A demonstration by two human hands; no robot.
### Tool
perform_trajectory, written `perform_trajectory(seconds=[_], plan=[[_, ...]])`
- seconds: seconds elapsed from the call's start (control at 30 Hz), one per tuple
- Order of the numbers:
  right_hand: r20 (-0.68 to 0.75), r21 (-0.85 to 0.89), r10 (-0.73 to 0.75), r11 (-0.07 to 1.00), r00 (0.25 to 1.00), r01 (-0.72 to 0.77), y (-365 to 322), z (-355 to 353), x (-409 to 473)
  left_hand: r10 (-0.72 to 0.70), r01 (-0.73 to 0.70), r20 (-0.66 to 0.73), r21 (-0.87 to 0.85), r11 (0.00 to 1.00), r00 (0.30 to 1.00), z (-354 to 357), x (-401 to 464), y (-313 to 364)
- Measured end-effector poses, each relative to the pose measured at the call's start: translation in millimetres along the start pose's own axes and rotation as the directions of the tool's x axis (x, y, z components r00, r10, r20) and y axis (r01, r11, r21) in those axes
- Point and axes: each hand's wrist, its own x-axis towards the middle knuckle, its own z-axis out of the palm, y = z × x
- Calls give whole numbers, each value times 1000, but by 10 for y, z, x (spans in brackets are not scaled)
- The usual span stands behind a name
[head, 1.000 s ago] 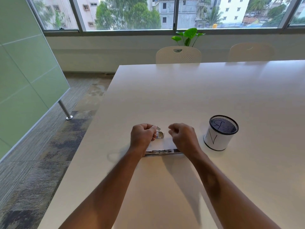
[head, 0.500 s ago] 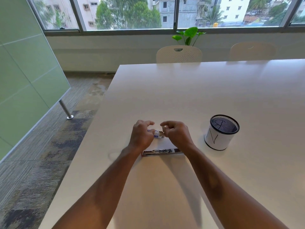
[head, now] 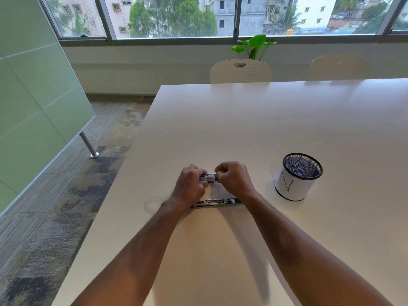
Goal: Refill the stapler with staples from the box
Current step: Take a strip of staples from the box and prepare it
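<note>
A small blue and white staple box is held just above the white table between both hands. My left hand grips its left end. My right hand pinches its right end with thumb and fingertips. The metal stapler lies flat and opened out on the table just in front of my wrists, its ends hidden under them. Whether any staples are out of the box cannot be seen.
A black mesh pen cup with a white paper wrap stands to the right of my hands. Two white chairs stand at the table's far edge, with a green plant behind. The table's left edge drops to carpet.
My right hand has come in from the right and closed on the box's right end. The box has turned from tilted to level between both hands.
</note>
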Motion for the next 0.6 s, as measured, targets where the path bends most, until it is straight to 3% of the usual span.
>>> perform_trajectory(seconds=[0.6], plan=[[-34, -130, -17, 991, 999, 13, -57, -16, 4, 73, -77, -119, -34, 996, 990, 48, -37, -25]])
